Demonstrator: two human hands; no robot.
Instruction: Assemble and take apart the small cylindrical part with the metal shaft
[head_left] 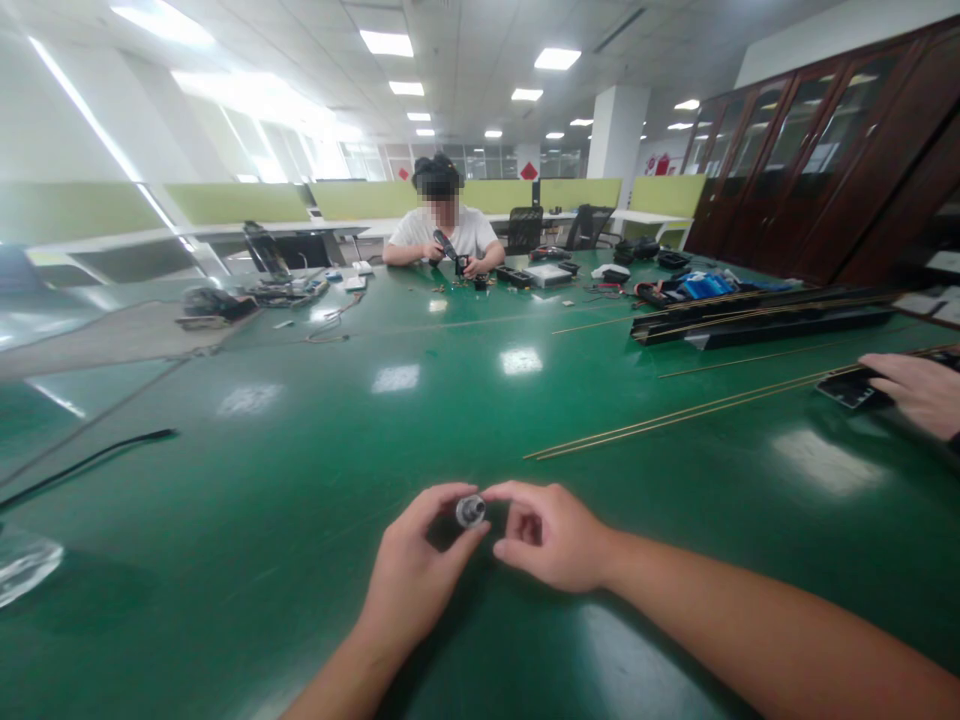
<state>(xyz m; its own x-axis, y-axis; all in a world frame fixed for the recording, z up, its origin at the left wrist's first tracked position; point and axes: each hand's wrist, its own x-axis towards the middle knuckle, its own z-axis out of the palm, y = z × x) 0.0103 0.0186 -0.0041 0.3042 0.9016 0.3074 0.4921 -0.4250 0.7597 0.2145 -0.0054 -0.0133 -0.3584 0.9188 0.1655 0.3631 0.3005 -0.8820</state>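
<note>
Between the thumb and fingers of my left hand (420, 560) is a small round metal part (470, 511), silvery with a darker raised centre. Its round face points up towards me, above the green table. My right hand (555, 537) is just to the right of the part. Its index fingertip reaches the part's upper right edge and seems to touch it. The right thumb stays apart from that finger, and the other fingers are curled in. What the far side of the part looks like is hidden.
Long thin brass-coloured rods (645, 423) lie beyond my right hand. Another person's hand (919, 390) rests by a black piece (851, 388) at right. Black channels (772, 322) lie behind. A black cable (112, 460) is at left. Across the table sits a person (476, 230) holding a tool.
</note>
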